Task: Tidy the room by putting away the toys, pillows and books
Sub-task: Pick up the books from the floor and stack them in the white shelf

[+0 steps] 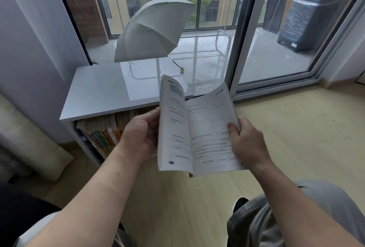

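An open paperback book is held in mid-air above the pale wood-grain floor, in front of a low white shelf unit. Its thin matte pages carry printed text, too blurred to read; the left-hand leaves curl upward and bow to the left, and the right-hand page lies flatter.

The left hand grips the book's left edge, fingers curled behind the raised leaves. The right hand grips the right edge, thumb pressed on the page face and fingers wrapped behind.

The shelf unit has a smooth, glossy rectangular top. In the compartment below it, a row of books with coloured spines leans to the left.

Behind the glass sliding door, an open grey umbrella rests tilted on the balcony floor. A cream cushion-like object lies at the left edge.
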The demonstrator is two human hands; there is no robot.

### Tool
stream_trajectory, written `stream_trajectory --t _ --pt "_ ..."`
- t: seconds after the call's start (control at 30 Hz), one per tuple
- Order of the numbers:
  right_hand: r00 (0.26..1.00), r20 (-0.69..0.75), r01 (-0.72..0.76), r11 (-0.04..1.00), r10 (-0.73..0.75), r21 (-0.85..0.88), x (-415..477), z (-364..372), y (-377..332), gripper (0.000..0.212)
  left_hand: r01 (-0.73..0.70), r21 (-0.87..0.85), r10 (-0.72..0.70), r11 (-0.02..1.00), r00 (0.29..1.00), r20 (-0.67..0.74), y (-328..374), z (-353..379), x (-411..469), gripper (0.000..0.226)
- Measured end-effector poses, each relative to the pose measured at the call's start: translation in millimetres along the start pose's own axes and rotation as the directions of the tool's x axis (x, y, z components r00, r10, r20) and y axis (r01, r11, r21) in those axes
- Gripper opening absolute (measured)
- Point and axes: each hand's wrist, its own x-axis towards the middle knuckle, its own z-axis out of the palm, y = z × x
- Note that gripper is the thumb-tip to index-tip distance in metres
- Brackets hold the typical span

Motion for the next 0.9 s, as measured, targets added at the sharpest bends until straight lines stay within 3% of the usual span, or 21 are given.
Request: stream_trajectory --t 0.13,0.27,0.4,0.47,0.57,0.63,0.73,0.9 --pt "0.999 0.038 -0.011 0.974 0.003 0.227 -7 8 -12 0.025 -0.04 0.052 0.038 0.998 0.999 0.035 -11 9 3 0.032" --pt "0.984 0.177 -0.081 0.867 -0.008 0.491 -17 12 -29 0.034 -0.027 0.048 0.026 0.999 0.999 0.02 -24 23 3 0.024" --pt "0.954 0.294 -0.104 0.848 -0.064 0.52 -25 15 -38 0.061 0.004 0.072 -0.003 0.997 1.0 -0.019 -30 24 2 0.03" --pt "0.943 0.326 -0.133 0.826 -0.064 0.547 -26 15 -40 0.055 0.001 0.105 0.003 0.994 0.999 -0.039 -29 22 4 0.03" --pt "0.944 0.329 -0.228 0.779 0.03 0.584 -17 12 -37 0.031 -0.015 0.118 0.021 0.993 0.998 -0.052 -24 19 7 0.028" --pt "0.948 0.293 -0.278 0.767 0.123 0.579 -8 10 -27 0.022 -0.026 0.087 0.031 0.996 0.998 -0.056 -19 14 9 0.03" --pt "0.95 0.249 -0.293 0.813 0.189 0.502 4 9 -15 0.024 -0.052 0.018 0.053 0.998 0.997 -0.061 -6 7 11 0.035" --pt "0.993 0.067 -0.11 0.975 0.098 0.191 9 10 -6 0.022 -0.126 -0.084 0.122 0.988 0.991 -0.054 19 -5 9 0.035"
